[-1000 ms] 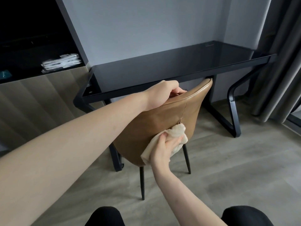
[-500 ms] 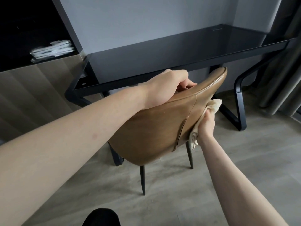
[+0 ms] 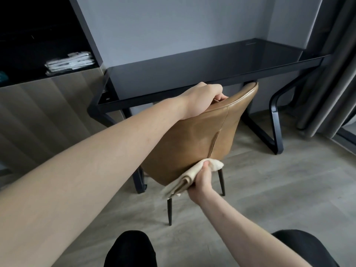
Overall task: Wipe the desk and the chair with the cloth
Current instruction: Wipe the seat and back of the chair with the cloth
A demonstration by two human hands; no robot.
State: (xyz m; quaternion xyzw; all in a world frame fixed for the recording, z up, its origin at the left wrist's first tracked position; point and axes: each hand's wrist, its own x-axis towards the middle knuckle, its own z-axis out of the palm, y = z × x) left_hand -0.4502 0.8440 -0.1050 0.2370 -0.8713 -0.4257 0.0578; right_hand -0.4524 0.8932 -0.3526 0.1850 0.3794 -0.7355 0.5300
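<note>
A tan leather chair (image 3: 194, 137) with thin black legs stands tucked under a black glass-topped desk (image 3: 192, 72), its back towards me. My left hand (image 3: 202, 99) grips the top edge of the chair back, fingers curled over it. My right hand (image 3: 201, 182) holds a folded cream cloth (image 3: 185, 180) against the lower edge of the chair back, near the centre seam. The chair seat is hidden behind the backrest.
A dark shelf unit with wood-look panels (image 3: 44, 112) stands left of the desk and holds a stack of folded white items (image 3: 70, 62). Grey curtains (image 3: 331, 74) hang at the right. My knees (image 3: 131, 249) show at the bottom over grey wood flooring.
My right hand has swept the cloth from the chair back's right edge down to its lower edge. My left hand keeps its grip on the top.
</note>
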